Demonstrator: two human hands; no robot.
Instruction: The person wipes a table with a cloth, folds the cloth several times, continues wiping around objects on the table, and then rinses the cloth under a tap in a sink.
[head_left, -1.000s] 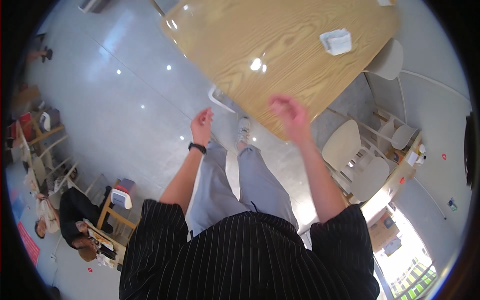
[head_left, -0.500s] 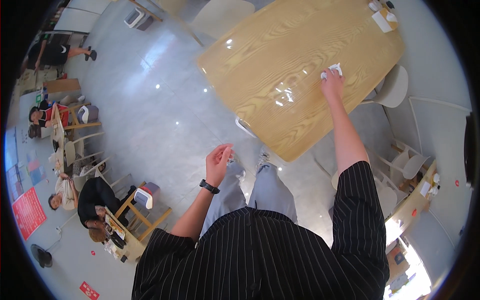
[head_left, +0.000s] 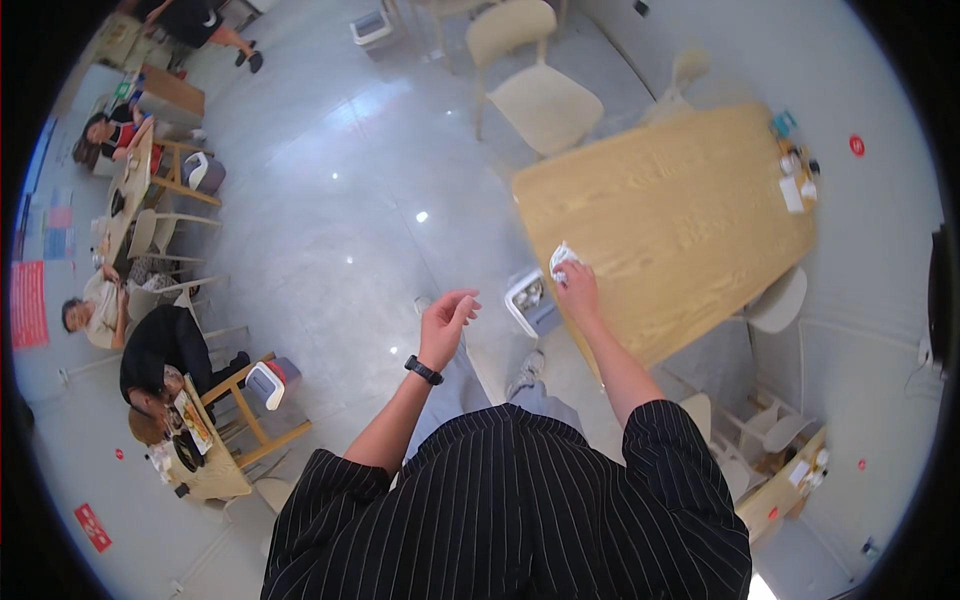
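The right hand point(head_left: 579, 290) grips a crumpled white wipe point(head_left: 561, 255) on the table point(head_left: 690, 215), by its left edge. The wipe looks light and soft, best held bunched at its middle. The left hand point(head_left: 443, 330) is empty, loosely curled.

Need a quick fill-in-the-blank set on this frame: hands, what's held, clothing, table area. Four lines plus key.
1. The right hand holds a crumpled wipe whose colour is ____.
2. A black watch is worn on the ____ wrist.
3. The left hand holds ____.
4. The person's black shirt is patterned with thin pale ____.

Missing words: white; left; nothing; stripes.
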